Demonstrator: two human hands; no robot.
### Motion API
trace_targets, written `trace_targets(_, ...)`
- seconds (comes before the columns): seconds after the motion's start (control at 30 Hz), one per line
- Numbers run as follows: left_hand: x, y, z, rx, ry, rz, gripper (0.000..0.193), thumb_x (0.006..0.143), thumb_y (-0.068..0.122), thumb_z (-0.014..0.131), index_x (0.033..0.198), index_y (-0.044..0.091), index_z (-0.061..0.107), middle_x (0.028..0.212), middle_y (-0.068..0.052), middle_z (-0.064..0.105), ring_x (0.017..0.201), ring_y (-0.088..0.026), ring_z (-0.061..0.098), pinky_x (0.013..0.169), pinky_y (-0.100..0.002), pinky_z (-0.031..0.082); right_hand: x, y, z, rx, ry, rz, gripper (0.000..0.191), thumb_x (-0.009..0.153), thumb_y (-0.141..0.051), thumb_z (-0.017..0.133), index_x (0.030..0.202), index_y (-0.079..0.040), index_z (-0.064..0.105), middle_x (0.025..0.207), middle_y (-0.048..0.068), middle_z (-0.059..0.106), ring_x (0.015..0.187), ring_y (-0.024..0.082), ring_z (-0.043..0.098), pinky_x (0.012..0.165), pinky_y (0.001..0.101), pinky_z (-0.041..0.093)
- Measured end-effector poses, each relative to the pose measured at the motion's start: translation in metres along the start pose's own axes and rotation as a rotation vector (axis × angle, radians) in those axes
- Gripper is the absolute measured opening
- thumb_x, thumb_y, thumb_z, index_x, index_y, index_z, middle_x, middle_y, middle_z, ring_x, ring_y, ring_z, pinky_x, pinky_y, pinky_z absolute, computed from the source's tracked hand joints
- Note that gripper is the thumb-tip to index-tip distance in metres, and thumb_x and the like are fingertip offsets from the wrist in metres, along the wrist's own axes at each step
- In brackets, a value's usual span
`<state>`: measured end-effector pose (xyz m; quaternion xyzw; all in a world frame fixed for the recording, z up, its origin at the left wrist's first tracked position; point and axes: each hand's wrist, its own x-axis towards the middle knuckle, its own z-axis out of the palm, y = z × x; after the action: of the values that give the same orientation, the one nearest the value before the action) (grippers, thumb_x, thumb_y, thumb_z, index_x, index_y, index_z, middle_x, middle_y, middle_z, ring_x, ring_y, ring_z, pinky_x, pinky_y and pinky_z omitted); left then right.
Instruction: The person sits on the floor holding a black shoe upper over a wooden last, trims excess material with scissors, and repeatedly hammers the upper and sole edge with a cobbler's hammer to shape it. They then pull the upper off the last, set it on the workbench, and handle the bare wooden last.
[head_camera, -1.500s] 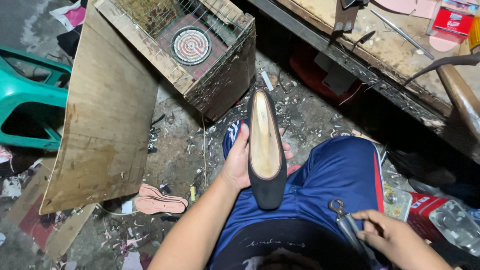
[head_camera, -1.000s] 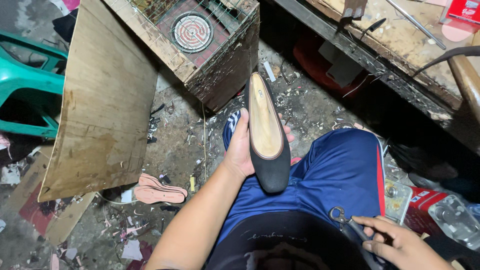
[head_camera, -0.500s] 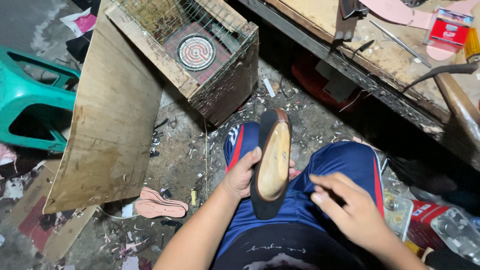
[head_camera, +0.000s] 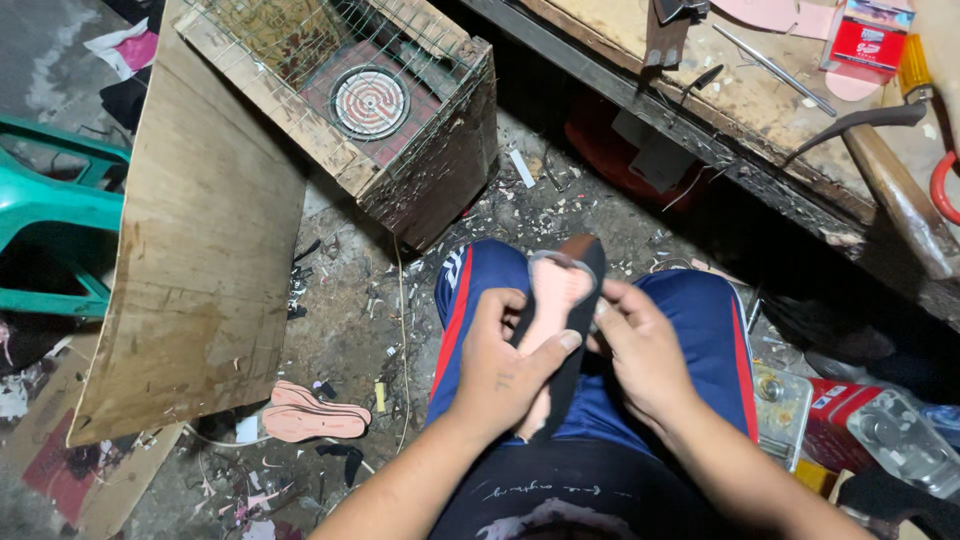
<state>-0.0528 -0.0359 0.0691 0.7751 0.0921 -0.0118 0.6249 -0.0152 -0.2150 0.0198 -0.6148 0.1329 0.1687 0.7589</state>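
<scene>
Both hands are gripping a black shoe (head_camera: 572, 345) over the lap.

The left hand (head_camera: 505, 365) is clamping the shoe with its thumb across the pink insole (head_camera: 556, 295), steadying it; the right hand (head_camera: 640, 350) is pinching the shoe's right edge, sole turned down toward the blue shorts (head_camera: 700, 340).

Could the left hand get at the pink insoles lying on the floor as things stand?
Probably yes, once freed: the left hand now grips the black shoe together with the right hand. The pink insoles lie in the open on the floor at its side, with only scraps between.
</scene>
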Motion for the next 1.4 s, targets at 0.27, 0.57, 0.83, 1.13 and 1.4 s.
trace_targets(0.27, 0.048, -0.008, -0.005, -0.17, 0.079, 0.324, 0.016, 0.103, 0.016, 0.063, 0.112, 0.004, 0.058, 0.105, -0.007, 0.06, 0.097, -0.016, 0.058, 0.092, -0.029, 0.05, 0.011, 0.064, -0.002, 0.429, -0.323, 0.258, 0.025, 0.113, -0.022, 0.055, 0.101, -0.003, 0.066, 0.087, 0.008, 0.066, 0.069, 0.014, 0.061, 0.062, 0.0294, 0.05)
trace_targets(0.57, 0.086, -0.028, -0.017, -0.824, -0.259, -0.147, 0.031, 0.106, 0.029, 0.051, 0.112, 0.001, 0.063, 0.099, -0.01, 0.069, 0.089, -0.016, 0.067, 0.083, -0.031, 0.056, 0.01, -0.019, 0.028, -0.226, -0.12, -0.253, 0.033, 0.094, -0.017, 0.068, 0.122, 0.001, 0.063, 0.102, 0.004, 0.069, 0.089, 0.009, 0.065, 0.082, 0.0263, 0.054)
trace_targets(0.83, 0.098, -0.045, -0.02, -0.79, -0.217, -0.198, 0.03, 0.102, 0.03, 0.054, 0.096, 0.003, 0.064, 0.084, -0.009, 0.069, 0.074, -0.017, 0.066, 0.071, -0.033, 0.055, 0.008, -0.046, 0.022, -0.465, -0.192, -0.253, 0.036, 0.096, -0.028, 0.064, 0.12, -0.001, 0.07, 0.104, 0.011, 0.073, 0.095, 0.015, 0.069, 0.085, 0.0305, 0.055)
trace_targets(1.13, 0.099, -0.077, -0.054, -1.059, -0.11, -0.587, 0.041, 0.096, 0.046, 0.059, 0.078, 0.01, 0.064, 0.072, -0.008, 0.066, 0.062, -0.019, 0.063, 0.059, -0.034, 0.053, -0.095, 0.051, -0.171, -1.463, -0.131, 0.226, 0.065, 0.076, -0.05, 0.085, 0.118, -0.006, 0.061, 0.102, 0.013, 0.069, 0.096, 0.025, 0.07, 0.086, 0.0352, 0.055)
trace_targets(1.4, 0.091, -0.043, -0.038, -0.963, -0.263, -0.363, 0.04, 0.094, 0.045, 0.057, 0.074, 0.011, 0.058, 0.061, -0.009, 0.062, 0.051, -0.019, 0.059, 0.048, -0.033, 0.049, -0.108, 0.039, -0.155, -1.148, 0.077, 0.215, 0.042, 0.078, -0.031, 0.087, 0.114, -0.011, 0.078, 0.088, 0.004, 0.068, 0.081, 0.015, 0.067, 0.079, 0.0291, 0.056)
